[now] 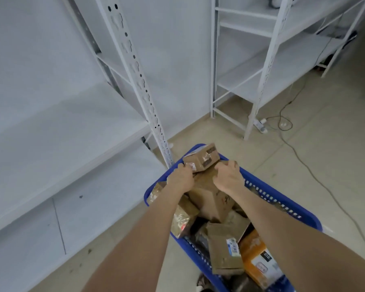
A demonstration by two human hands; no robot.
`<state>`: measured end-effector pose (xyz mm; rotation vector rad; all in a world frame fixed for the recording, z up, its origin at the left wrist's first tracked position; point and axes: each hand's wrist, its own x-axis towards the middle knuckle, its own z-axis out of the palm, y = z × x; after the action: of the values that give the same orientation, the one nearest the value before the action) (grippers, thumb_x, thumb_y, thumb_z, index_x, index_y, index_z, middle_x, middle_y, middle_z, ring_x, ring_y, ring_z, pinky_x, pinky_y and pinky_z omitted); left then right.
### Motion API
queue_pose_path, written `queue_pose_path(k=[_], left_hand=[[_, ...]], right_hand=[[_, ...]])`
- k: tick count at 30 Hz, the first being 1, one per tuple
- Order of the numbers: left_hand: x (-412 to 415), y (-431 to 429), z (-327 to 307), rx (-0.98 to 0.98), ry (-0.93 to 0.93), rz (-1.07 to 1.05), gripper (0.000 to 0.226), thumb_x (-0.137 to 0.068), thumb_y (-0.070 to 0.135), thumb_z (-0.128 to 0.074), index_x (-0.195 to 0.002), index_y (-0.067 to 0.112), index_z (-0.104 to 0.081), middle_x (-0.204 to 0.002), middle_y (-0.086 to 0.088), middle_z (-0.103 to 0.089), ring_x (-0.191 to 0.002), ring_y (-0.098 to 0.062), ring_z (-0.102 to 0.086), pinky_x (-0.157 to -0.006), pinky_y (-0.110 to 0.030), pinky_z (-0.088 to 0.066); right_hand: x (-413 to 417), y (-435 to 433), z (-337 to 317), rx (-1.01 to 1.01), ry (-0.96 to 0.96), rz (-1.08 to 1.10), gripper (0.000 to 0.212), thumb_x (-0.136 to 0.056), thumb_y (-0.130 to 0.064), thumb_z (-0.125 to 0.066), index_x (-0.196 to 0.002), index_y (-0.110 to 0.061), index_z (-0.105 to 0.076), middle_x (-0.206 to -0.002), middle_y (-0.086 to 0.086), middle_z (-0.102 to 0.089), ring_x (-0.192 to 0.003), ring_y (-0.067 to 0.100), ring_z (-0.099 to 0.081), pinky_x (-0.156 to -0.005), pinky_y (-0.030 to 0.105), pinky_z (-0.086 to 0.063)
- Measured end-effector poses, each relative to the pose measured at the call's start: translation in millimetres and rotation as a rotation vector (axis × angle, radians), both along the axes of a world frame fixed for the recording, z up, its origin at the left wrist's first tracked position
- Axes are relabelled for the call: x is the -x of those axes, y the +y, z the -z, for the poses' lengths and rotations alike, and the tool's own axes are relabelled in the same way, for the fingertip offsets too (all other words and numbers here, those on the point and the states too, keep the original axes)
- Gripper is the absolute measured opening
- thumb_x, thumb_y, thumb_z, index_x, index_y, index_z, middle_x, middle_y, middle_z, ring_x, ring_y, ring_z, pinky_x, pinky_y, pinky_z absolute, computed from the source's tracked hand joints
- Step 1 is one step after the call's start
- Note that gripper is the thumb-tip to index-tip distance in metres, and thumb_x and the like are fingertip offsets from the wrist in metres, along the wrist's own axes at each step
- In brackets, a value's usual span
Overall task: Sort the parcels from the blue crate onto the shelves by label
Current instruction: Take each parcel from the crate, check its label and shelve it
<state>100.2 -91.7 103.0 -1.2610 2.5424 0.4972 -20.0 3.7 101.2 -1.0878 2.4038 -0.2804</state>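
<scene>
Brown cardboard parcel, white label, both hands gripping

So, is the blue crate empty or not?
Not empty. The blue crate holds many brown parcels and an orange box; the left hand and the right hand hold a small parcel at its far end.

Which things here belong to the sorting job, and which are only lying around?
Job: blue crate; small parcel gripped by left hand and right hand; other parcels in the crate; white shelves.
Lying about: power strip; cable on the floor.
</scene>
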Motion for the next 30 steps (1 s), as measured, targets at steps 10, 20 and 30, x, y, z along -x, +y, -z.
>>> queue_pose_path(k=[10, 20, 30], left_hand=[[27.4, -49.4, 93.0, -0.169, 0.108, -0.21, 0.046, -0.097, 0.022, -0.042, -0.14, 0.011, -0.033, -0.14, -0.014, -0.039, -0.125, -0.036, -0.044, -0.098, -0.047, -0.042], [79.1, -125.6, 147.2, -0.382, 0.274, -0.402, 0.048, -0.099, 0.017, -0.033, -0.147, 0.013, -0.026, -0.147, -0.016, -0.035, -0.125, -0.03, -0.046, -0.104, -0.043, -0.041], [59.0, -135.0, 141.1, -0.387, 0.457, -0.68, 0.036, -0.102, 0.02, -0.033, -0.134, 0.01, -0.045, -0.133, -0.009, -0.05, -0.103, -0.013, -0.05, -0.06, -0.01, -0.038]], right_hand=[[10.9, -72.3, 84.6, 0.119, -0.434, 0.368, 0.07, -0.086, -0.05, -0.059, -0.142, -0.015, -0.034, -0.14, 0.012, -0.043, -0.127, 0.03, -0.041, -0.103, 0.044, -0.035], [37.1, -166.9, 145.4, 0.138, -0.704, 0.868, 0.108, -0.072, -0.07, -0.065, -0.151, -0.018, -0.013, -0.144, 0.017, -0.028, -0.124, 0.037, -0.043, -0.103, 0.048, -0.043], [30.0, -162.3, 139.2, 0.288, -0.914, 1.017, 0.1, -0.055, -0.048, -0.073, -0.143, -0.022, -0.032, -0.133, 0.013, -0.048, -0.104, 0.031, -0.058, -0.084, 0.046, -0.055]])
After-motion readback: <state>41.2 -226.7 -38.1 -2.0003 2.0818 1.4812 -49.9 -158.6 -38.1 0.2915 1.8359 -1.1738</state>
